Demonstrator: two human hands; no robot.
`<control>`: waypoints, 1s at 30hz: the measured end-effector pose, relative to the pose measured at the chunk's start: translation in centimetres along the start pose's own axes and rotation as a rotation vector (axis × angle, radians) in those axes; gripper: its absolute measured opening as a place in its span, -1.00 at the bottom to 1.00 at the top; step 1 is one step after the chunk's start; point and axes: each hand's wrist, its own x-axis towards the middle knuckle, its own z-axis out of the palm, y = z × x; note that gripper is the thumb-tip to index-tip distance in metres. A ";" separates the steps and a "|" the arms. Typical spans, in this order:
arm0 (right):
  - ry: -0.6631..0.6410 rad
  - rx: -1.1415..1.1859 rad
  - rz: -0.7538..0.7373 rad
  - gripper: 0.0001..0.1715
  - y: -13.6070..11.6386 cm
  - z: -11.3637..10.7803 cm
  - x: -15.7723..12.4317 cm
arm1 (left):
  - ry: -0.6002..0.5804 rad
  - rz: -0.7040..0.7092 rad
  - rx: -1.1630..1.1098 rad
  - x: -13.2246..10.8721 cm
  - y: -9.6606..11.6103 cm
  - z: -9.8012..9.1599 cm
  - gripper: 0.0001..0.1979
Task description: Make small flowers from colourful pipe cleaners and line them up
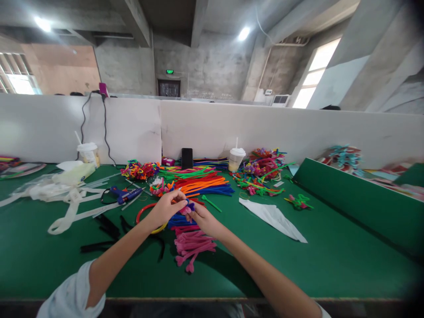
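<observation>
My left hand (168, 206) and my right hand (202, 215) meet over the middle of the green table. Between their fingertips is a small pink and blue pipe-cleaner piece (186, 208), pinched from both sides; its exact shape is partly hidden by the fingers. Just below the hands lies a pile of pink pipe cleaners (194, 245) with curled, heart-like ends. Blue pipe cleaners (180, 221) spread right under my hands. A red and yellow ring (140, 214) sits partly behind my left wrist. To the right of my fingers rests a green pipe cleaner (212, 203) with a looped end.
A blue glue gun (126, 194) lies left, near plastic bags (43, 190) and black pipe cleaners (107, 227). Behind are orange pipe cleaners (205, 185), a phone (187, 158) and lidded cups (236, 160). White paper (273, 218) and a green divider (357, 198) are to the right.
</observation>
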 end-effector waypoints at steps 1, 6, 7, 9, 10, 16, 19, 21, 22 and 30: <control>-0.002 -0.007 0.000 -0.54 0.0 0.0 0.0 | -0.006 0.007 0.001 0.0 -0.1 0.0 -0.86; 0.001 -0.032 -0.005 -0.53 0.0 -0.1 0.0 | -0.016 0.003 -0.011 0.1 -0.3 0.0 -0.87; 0.002 -0.030 -0.004 -0.52 0.0 -0.1 0.0 | -0.013 0.000 -0.012 0.1 -0.3 0.0 -0.87; 0.005 -0.020 0.001 -0.52 0.1 -0.1 0.0 | 0.002 -0.002 -0.014 0.0 -0.2 0.0 -0.87; 0.005 -0.016 0.004 -0.51 0.1 -0.1 0.0 | 0.009 -0.002 -0.019 0.0 -0.1 0.1 -0.88; -0.024 -0.040 -0.012 -0.48 -0.4 -0.2 -0.1 | -0.017 -0.037 -0.120 -0.1 0.3 0.1 -0.88; -0.032 -0.030 -0.023 -0.49 -0.6 -0.2 -0.1 | -0.018 -0.053 -0.143 -0.2 0.6 0.1 -0.87; -0.015 -0.001 -0.025 -0.51 -0.5 -0.1 -0.2 | -0.008 -0.056 -0.132 -0.2 0.7 0.1 -0.85; -0.006 0.012 -0.027 -0.52 -0.5 -0.1 -0.2 | 0.002 -0.051 -0.117 -0.2 0.8 0.1 -0.83; 0.063 0.109 -0.024 -0.56 0.1 0.1 0.1 | 0.060 -0.048 -0.026 -0.4 0.6 0.0 -0.66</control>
